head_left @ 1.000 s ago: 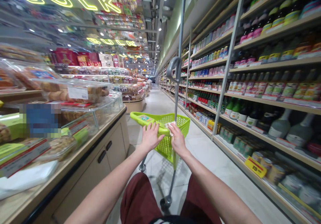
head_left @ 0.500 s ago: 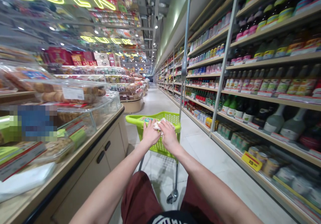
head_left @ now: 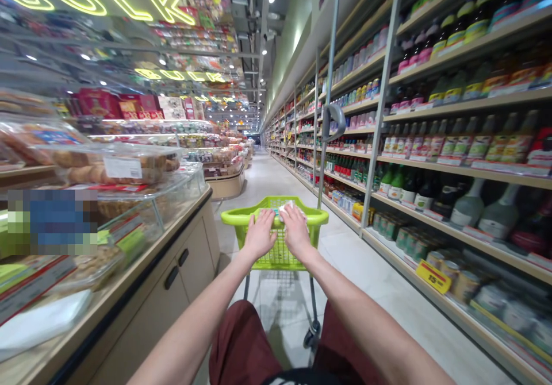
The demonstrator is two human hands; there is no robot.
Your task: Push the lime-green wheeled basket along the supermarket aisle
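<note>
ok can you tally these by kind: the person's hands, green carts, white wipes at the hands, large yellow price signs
Left hand and right hand: 2
Green cart: 1
White wipe, under the right hand's fingers: 1
Large yellow price sign, at lower right: 1
Total: 5

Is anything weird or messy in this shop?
Yes, one odd thing: a blocky blue patch at the left, over the food counter. Its big squares hide what's behind. I see nothing spilled, and the green cart stands upright.
</note>
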